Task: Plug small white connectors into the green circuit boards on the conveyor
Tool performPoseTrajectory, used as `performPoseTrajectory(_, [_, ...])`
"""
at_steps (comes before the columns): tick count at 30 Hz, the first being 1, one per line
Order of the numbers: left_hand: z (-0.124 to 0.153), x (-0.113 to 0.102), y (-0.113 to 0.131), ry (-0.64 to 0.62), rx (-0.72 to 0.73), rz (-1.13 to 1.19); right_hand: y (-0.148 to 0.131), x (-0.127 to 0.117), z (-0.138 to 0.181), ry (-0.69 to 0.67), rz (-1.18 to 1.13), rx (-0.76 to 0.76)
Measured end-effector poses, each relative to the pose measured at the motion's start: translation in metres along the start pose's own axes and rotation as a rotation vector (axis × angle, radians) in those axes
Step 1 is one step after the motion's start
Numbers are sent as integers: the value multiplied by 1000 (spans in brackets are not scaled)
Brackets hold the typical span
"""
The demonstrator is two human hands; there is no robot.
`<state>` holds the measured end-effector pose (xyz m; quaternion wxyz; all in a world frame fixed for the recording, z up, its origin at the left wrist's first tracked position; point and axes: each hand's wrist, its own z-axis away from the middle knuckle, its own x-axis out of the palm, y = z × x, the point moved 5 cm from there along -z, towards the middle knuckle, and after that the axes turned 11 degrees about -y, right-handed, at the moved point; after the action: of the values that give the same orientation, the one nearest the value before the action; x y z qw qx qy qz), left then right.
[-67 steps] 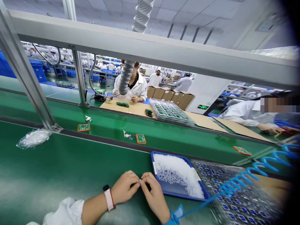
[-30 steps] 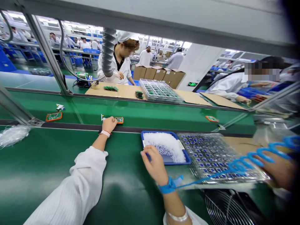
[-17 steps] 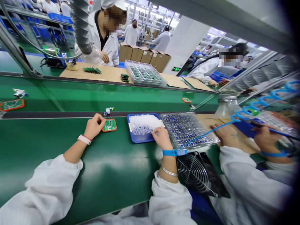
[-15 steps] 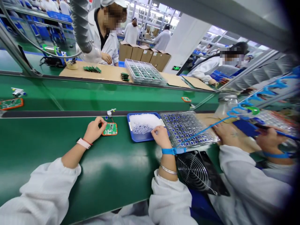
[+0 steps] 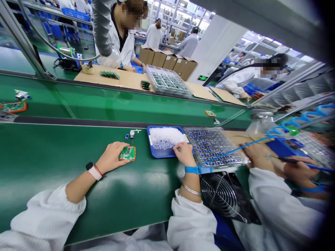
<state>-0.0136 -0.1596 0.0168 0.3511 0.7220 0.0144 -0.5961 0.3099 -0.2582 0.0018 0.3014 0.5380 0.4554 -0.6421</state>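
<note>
A green circuit board with an orange rim [image 5: 128,153] lies on the green bench. My left hand [image 5: 112,157] grips it, fingers along its top edge and thumb along the lower one. Thin wires run from the board to a small white part [image 5: 132,133] and a small blue part [image 5: 127,136] just beyond it. My right hand [image 5: 184,153] is at the near right corner of a blue tray [image 5: 159,153], thumb and fingers pinched together. Whatever they hold, if anything, is too small to make out. The tray holds many tiny white pieces [image 5: 167,134].
Right of the tray lies a clear blister tray of small blue parts [image 5: 213,146], with a black fan [image 5: 222,193] nearer me. A co-worker's hand [image 5: 299,170] holds a tool on the right. Behind the bench runs a green conveyor belt [image 5: 110,106] carrying boards.
My left hand has gone from pinching the board's left edge to spanning it with spread fingers and thumb. My right hand stays pinched at the tray. The camera view has shifted slightly.
</note>
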Motion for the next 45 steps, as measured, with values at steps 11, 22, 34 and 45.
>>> performPoseTrajectory(11, [1, -1, 6, 6, -49, 44, -58, -24, 14, 208, -156, -230])
performPoseTrajectory(22, [-13, -5, 2, 130, -3, 333, -189, 38, 40, -32, -667, -572])
performPoseTrajectory(34, [-24, -1, -10, 87, -129, 391, -185, 50, 22, -175, -719, -507])
performPoseTrajectory(45, [-22, -8, -12, 33, -77, 300, -183, 27, 26, -78, -637, -477])
